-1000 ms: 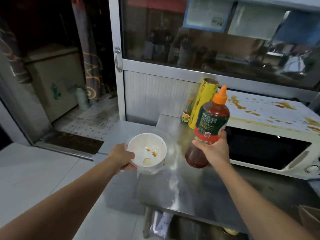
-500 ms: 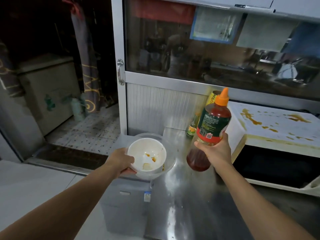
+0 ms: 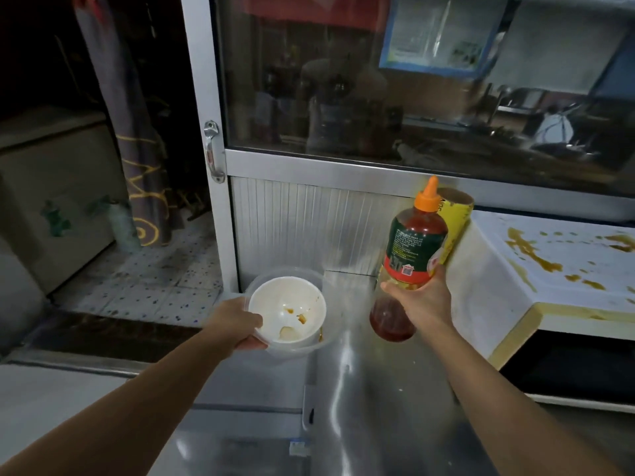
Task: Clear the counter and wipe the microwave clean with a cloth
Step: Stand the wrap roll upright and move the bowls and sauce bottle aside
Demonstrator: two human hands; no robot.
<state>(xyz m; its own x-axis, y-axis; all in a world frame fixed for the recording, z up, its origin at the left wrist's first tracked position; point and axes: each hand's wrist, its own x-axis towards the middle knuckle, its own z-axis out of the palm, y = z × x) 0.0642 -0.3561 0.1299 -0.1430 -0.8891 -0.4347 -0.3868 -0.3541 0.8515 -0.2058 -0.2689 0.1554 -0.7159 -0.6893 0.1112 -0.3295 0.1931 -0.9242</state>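
with your left hand (image 3: 240,324) pinching the bowl (image 3: 287,309) and right hand (image 3: 424,304) wrapped round the sauce bottle (image 3: 414,249), carry both level, away from the stained microwave (image 3: 549,269).

Two hands are in view: one left hand (image 3: 237,321) and one right hand (image 3: 421,304). There is one white bowl (image 3: 287,309), nested in one clear plastic bowl (image 3: 326,324), one red sauce bottle (image 3: 410,255), one yellow roll (image 3: 453,218), one stained white microwave (image 3: 549,286) and one steel counter (image 3: 378,407)
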